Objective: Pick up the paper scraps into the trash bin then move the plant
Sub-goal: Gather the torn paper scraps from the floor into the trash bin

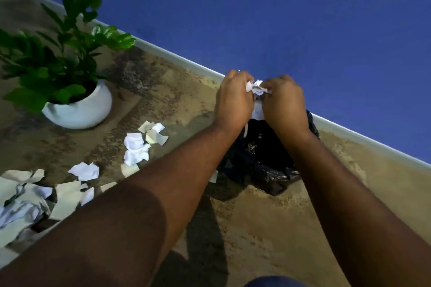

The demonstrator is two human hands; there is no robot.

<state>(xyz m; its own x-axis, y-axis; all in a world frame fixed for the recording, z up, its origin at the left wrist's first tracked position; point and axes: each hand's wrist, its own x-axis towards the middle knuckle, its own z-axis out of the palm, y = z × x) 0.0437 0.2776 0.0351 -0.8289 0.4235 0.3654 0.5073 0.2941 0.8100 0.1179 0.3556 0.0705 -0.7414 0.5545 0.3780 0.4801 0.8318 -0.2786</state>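
Left hand (234, 98) and right hand (283, 102) are both up over the black trash bag (261, 158), fingers curled round one crumpled wad of white paper (256, 87) pinched between them. Fingertips are mostly hidden behind the knuckles and the wad, so exact finger placement is unclear. A strip of the same paper hangs down between the wrists toward the bag mouth.

Left to right:
- Bottom-left corner — heap of torn paper scraps (28, 196), white and beige, cut off by the frame edge and partly covered by the left forearm. Blurred, count not readable.
- Plant (58, 53) in a round white glossy pot (81, 109), broad dark green leaves, standing on the floor (163, 100) near the wall base. Leaves run out of frame on the left.
- Smaller cluster of scraps (140, 144) lies between pot and bag — crumpled white pieces plus flat beige ones, well apart from the pot.
- Trash bag is thin shiny black plastic, wrinkled, sitting on the floor just beside the skirting (163, 51); whether there's a bin under it I can't tell, forearms cover much of it.
- Floor is mottled tan and brown, grainy; skirting is pale; wall (303, 18) above is flat blue.
- Bottom edge: a bit of blue fabric (275, 283), cut off.
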